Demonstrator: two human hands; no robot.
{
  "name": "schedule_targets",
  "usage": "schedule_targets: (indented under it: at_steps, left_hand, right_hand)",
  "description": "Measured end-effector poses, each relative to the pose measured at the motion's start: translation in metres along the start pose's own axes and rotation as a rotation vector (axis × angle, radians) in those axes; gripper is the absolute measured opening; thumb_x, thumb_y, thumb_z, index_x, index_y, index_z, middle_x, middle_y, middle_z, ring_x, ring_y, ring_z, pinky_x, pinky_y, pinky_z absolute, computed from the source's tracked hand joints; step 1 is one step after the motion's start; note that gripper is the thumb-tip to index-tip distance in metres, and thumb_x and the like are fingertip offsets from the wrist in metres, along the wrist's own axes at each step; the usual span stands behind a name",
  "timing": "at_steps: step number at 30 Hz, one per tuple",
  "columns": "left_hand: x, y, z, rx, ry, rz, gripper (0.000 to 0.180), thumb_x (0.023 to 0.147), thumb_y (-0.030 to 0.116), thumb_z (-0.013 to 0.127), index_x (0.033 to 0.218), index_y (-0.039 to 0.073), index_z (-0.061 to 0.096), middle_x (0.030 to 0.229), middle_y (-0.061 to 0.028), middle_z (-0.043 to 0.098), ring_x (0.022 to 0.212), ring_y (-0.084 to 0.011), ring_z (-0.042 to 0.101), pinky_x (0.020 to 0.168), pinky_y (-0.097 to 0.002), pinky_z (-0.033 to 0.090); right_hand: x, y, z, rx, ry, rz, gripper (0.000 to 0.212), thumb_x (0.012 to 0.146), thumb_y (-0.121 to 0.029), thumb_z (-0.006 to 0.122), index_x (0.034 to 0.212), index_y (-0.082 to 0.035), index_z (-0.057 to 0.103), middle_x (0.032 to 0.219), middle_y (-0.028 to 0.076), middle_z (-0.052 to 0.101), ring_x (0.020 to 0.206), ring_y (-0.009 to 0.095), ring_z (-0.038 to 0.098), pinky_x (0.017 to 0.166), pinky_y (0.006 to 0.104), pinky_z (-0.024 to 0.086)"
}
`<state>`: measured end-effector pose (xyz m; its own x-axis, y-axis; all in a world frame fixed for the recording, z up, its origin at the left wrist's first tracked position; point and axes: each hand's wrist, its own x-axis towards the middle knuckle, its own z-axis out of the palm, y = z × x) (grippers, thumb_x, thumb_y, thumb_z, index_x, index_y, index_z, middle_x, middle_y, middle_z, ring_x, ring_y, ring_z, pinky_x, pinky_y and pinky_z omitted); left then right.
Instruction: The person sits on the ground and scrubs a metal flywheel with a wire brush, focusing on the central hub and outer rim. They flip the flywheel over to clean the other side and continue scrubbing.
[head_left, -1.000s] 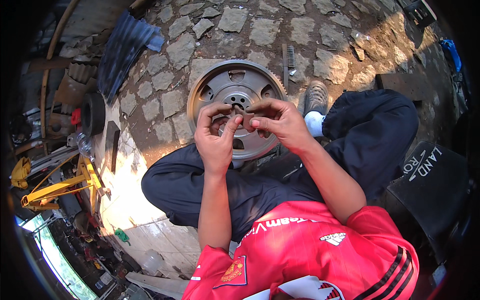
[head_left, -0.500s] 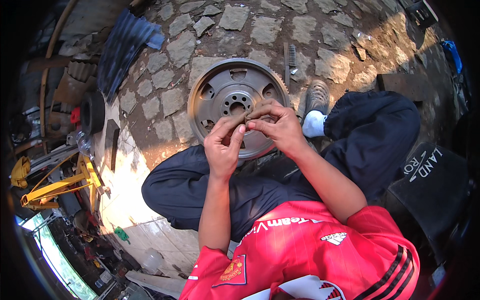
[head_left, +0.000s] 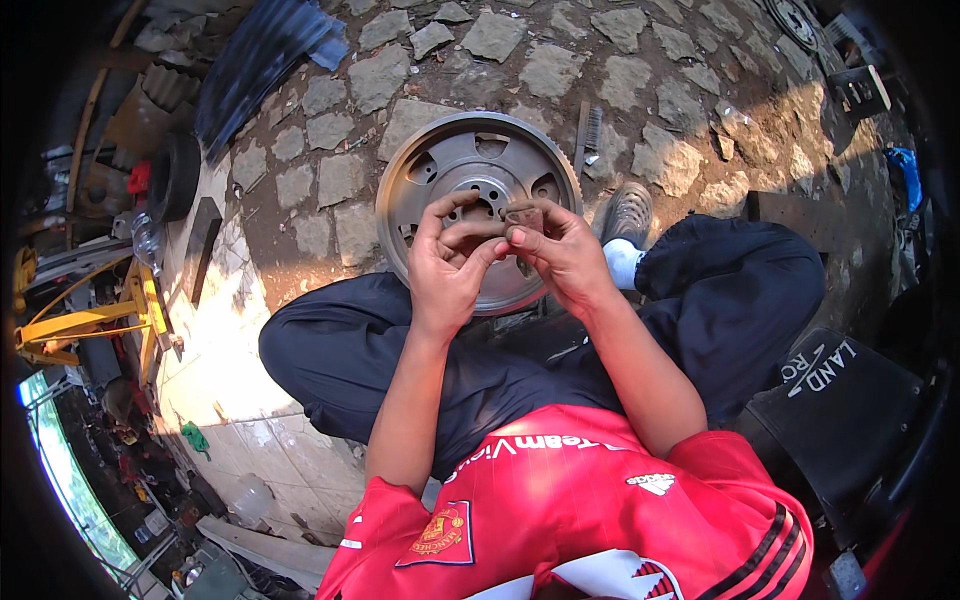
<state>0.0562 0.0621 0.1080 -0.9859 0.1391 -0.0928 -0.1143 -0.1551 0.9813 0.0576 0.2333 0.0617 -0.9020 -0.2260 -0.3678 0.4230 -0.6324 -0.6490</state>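
In front of my crossed legs lies a round metal flywheel (head_left: pixel 405 165) with a toothed rim and a ring of bolt holes at its centre. Above its near half, my right hand (head_left: pixel 565 255) pinches a small reddish-brown flat piece (head_left: pixel 525 218), possibly folded sandpaper. The thumb and curled fingers of my left hand (head_left: pixel 447 265) close at the left edge of the same piece. Dirt darkens the fingertips on both hands. Fingers partly cover the piece and the flywheel's hub.
A wire brush (head_left: pixel 592 130) lies on the stone paving beyond the flywheel, near my shoe (head_left: pixel 628 212). To the left are a yellow metal stand (head_left: pixel 95 325), a dark tyre (head_left: pixel 173 177) and a dark flat bar (head_left: pixel 207 235). Corrugated sheet (head_left: pixel 255 75) rests at the far left.
My hands have drawn slightly apart and turned, so the reddish-brown piece now shows between them. The left fingers are more spread. The view has shifted a little; the flywheel remains in front of my legs.
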Motion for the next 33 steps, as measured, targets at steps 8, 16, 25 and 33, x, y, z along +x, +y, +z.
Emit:
schedule_targets:
  at_steps: [8, 16, 25, 33]
  left_hand:
    - [-0.014, -0.020, 0.000, -0.157, 0.050, -0.038, 0.053, 0.095, -0.009, 0.073, 0.138, 0.000, 0.044, 0.110, -0.0220, 0.077, 0.104, -0.0232, 0.076, 0.093, -0.0344, 0.063]
    - [-0.023, -0.044, -0.028, 0.123, 0.394, -0.026, 0.062, 0.095, 0.005, 0.078, 0.150, 0.003, 0.049, 0.104, -0.0127, 0.078, 0.092, -0.0168, 0.075, 0.085, -0.0304, 0.059]
    - [0.013, -0.082, -0.114, 0.748, 0.868, 0.127, 0.046, 0.097, 0.023, 0.075, 0.137, 0.005, 0.063, 0.112, -0.0143, 0.072, 0.113, -0.0346, 0.064, 0.102, -0.0473, 0.047]
    - [0.030, -0.119, -0.123, 0.616, 1.057, -0.100, 0.053, 0.103, 0.041, 0.065, 0.138, 0.002, 0.061, 0.126, -0.0239, 0.067, 0.122, -0.0413, 0.062, 0.107, -0.0508, 0.045]
  right_hand:
    - [-0.015, 0.013, 0.007, -0.024, -0.053, -0.220, 0.019, 0.096, -0.004, 0.079, 0.113, -0.001, 0.070, 0.107, 0.007, 0.075, 0.095, 0.012, 0.070, 0.082, 0.0263, 0.057]
    - [0.016, -0.004, -0.011, -0.638, 0.161, -0.256, 0.023, 0.094, -0.005, 0.081, 0.115, 0.000, 0.075, 0.098, 0.006, 0.079, 0.087, 0.013, 0.074, 0.071, 0.0270, 0.059]
    - [0.107, -0.005, -0.026, -1.563, 0.188, -0.623, 0.018, 0.089, -0.014, 0.084, 0.104, -0.005, 0.082, 0.100, 0.012, 0.079, 0.082, 0.021, 0.075, 0.072, 0.0331, 0.058]
    - [0.134, 0.005, -0.009, -1.815, -0.034, -0.790, 0.017, 0.087, -0.016, 0.082, 0.103, -0.009, 0.082, 0.095, 0.013, 0.076, 0.085, 0.035, 0.074, 0.075, 0.0416, 0.058]
